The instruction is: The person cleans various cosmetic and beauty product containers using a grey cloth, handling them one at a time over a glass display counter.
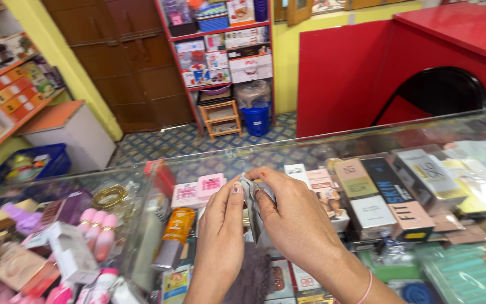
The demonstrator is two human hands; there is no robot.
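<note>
Both my hands meet above a glass display counter [310,147] and pinch one small grey sachet [251,194] between them. My left hand [220,225] grips its left edge with thumb and fingertips. My right hand [296,217] holds its right side and covers its lower part. A thin pink band circles my right wrist. Under the glass, beneath my hands, lie boxed cosmetics, among them pink packets [201,190] and an orange tube [176,225].
Several cosmetic boxes [386,188] fill the case to the right, pink bottles [98,231] and a gold bangle [108,196] to the left. Behind stand a red counter [451,28], a black chair [440,90], stocked shelves [220,45], a wooden stool [220,118] and a blue bucket [256,119].
</note>
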